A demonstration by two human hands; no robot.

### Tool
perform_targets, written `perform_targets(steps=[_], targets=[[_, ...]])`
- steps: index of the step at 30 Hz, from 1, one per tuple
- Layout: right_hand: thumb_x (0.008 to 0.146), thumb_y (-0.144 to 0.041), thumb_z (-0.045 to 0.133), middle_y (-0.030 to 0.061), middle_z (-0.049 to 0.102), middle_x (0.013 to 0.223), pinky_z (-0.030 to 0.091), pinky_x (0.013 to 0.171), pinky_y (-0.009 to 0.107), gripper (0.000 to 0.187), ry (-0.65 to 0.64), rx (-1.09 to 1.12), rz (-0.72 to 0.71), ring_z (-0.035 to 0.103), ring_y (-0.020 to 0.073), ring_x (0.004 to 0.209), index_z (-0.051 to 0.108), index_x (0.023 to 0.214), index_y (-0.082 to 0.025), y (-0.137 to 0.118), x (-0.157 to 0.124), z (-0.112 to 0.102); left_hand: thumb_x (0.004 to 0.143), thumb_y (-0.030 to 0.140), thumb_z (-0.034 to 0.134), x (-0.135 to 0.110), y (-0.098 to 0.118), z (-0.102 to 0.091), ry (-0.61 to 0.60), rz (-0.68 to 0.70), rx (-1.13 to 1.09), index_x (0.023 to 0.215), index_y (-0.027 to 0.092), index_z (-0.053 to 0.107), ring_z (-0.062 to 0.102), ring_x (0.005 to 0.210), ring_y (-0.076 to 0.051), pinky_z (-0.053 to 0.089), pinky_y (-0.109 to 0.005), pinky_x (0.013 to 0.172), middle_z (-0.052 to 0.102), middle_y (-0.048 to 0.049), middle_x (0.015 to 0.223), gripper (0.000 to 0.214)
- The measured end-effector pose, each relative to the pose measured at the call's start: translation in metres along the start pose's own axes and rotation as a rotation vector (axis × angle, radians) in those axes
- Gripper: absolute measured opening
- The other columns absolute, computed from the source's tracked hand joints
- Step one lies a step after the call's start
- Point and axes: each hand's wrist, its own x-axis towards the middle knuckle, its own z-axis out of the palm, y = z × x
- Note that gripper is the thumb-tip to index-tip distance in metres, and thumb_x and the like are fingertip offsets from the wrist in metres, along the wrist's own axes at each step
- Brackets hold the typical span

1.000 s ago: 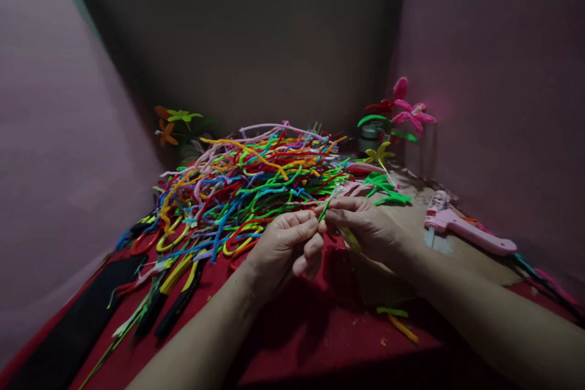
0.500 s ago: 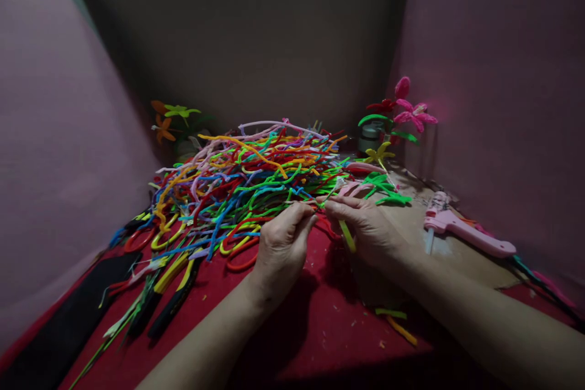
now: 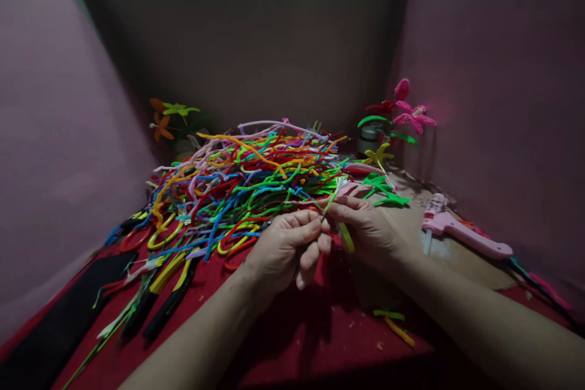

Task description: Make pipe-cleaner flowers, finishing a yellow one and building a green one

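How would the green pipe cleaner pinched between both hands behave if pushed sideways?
Probably bendy yet shape-holding: strands in the pile hold kinks and loops. Likely very light: the green pipe cleaner stands up from a fingertip pinch by the left hand and right hand.

1. The scene is taken from a single camera worn on the head, faced forward and tilted down.
2. The left hand (image 3: 283,244) and right hand (image 3: 365,228) are caught close, just below the frame's centre, where the green stem (image 3: 329,204) is pinched.
3. The red table (image 3: 315,341) is spread across the lower half; walls (image 3: 256,30) are seen above, farther off.
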Motion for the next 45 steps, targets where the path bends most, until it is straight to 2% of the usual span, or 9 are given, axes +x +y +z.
perform_targets(steps=[2,7,9,23,29,32,35,40,45], targets=[[0.060,-0.019,0.074,-0.0031,0.062,0.056,0.040,0.051,0.020,0.009,0.043,-0.003,-0.023,0.053,0.0070,0.050,0.068,0.066,-0.016,0.000,0.001,0.000,0.083,0.031,0.045,0.001,-0.001,0.000,0.018,0.024,0.130,0.076,0.016,0.053,0.038,0.029,-0.004,0.033,-0.018,0.029,0.056,0.0030,0.059,0.018],[0.060,-0.019,0.075,-0.0042,0.063,0.061,0.040,0.055,0.020,0.009,0.139,-0.037,-0.117,0.054,0.0074,0.056,0.066,0.062,-0.018,0.002,0.004,-0.001,0.074,0.026,0.059,0.004,-0.010,0.000,0.395,0.363,0.795,0.070,0.017,0.056,0.045,0.050,-0.006,0.038,-0.017,0.049,0.051,0.0036,0.060,0.010],[0.061,-0.021,0.074,-0.0033,0.063,0.063,0.041,0.059,0.022,0.008,0.136,-0.068,-0.129,0.054,0.0082,0.059,0.067,0.063,-0.018,0.003,0.004,-0.002,0.076,0.023,0.056,0.004,-0.011,0.000,0.445,0.408,0.850,0.068,0.017,0.056,0.044,0.051,-0.006,0.037,-0.017,0.049,0.048,0.0041,0.057,0.010],[0.064,-0.028,0.071,0.0001,0.060,0.068,0.040,0.066,0.026,0.011,-0.023,-0.175,-0.163,0.051,0.0126,0.066,0.072,0.070,-0.020,-0.009,-0.002,-0.002,0.082,0.033,0.048,0.000,0.003,-0.008,-0.111,-0.057,-0.037,0.078,0.013,0.056,0.033,0.023,-0.003,0.032,-0.016,0.023,0.056,0.0026,0.052,0.022],[0.068,-0.026,0.069,-0.0031,0.056,0.063,0.036,0.063,0.025,0.008,0.093,-0.270,-0.226,0.046,0.0090,0.060,0.069,0.065,-0.018,-0.002,0.002,-0.006,0.072,0.029,0.062,0.003,-0.005,-0.003,0.330,0.254,0.591,0.077,0.016,0.058,0.042,0.041,-0.003,0.034,-0.015,0.039,0.053,0.0044,0.059,0.014],[0.070,-0.029,0.068,-0.0009,0.061,0.070,0.038,0.067,0.026,0.012,0.079,-0.285,-0.189,0.050,0.0109,0.065,0.071,0.073,-0.018,0.000,0.001,-0.006,0.075,0.027,0.058,0.003,-0.006,-0.001,0.411,0.282,0.663,0.064,0.016,0.054,0.038,0.039,-0.003,0.031,-0.015,0.038,0.044,0.0068,0.048,0.017],[0.069,-0.028,0.068,0.0026,0.066,0.084,0.040,0.077,0.030,0.014,0.023,-0.320,-0.195,0.055,0.0148,0.077,0.072,0.079,-0.020,0.000,0.001,-0.007,0.080,0.028,0.052,0.002,-0.001,0.000,0.324,0.166,0.482,0.061,0.015,0.050,0.037,0.031,-0.003,0.028,-0.014,0.032,0.046,0.0064,0.046,0.023],[0.068,-0.025,0.068,0.0027,0.065,0.082,0.041,0.079,0.032,0.016,-0.051,-0.328,-0.197,0.056,0.0161,0.079,0.073,0.084,-0.022,-0.004,-0.001,-0.008,0.080,0.030,0.052,-0.001,0.005,-0.012,-0.043,-0.017,0.141,0.073,0.015,0.052,0.043,0.027,-0.005,0.033,-0.015,0.025,0.059,0.0019,0.057,0.017],[0.069,-0.025,0.066,0.0027,0.063,0.083,0.040,0.080,0.030,0.017,-0.134,-0.358,-0.190,0.053,0.0165,0.084,0.073,0.084,-0.023,-0.009,-0.003,-0.007,0.083,0.031,0.047,-0.004,0.006,-0.021,-0.176,-0.061,-0.015,0.076,0.013,0.054,0.034,0.022,-0.003,0.028,-0.014,0.022,0.058,0.0016,0.052,0.020]])
